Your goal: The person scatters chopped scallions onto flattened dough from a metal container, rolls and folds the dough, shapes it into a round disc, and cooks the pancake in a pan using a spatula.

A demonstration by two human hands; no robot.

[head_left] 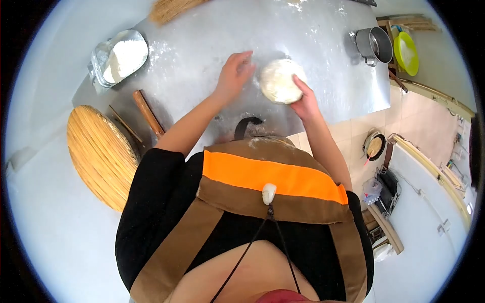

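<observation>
A round, pale lump of dough (281, 82) is at the upper middle, over the floury metal table (202, 38). My right hand (306, 101) grips its lower right side, with the thumb on top and the other fingers mostly hidden beneath. To the left of the dough, and apart from it, my left hand (235, 76) is empty. Its fingers are loosely bent and partly apart, slightly blurred by motion.
A flour scoop (124, 58), a rolling pin (147, 113), a thin stick (125, 123) and a round wooden board (101, 154) are at left. A straw brush (172, 10) lies at the top edge. A metal pot (374, 44) and a green bowl (406, 54) are at right.
</observation>
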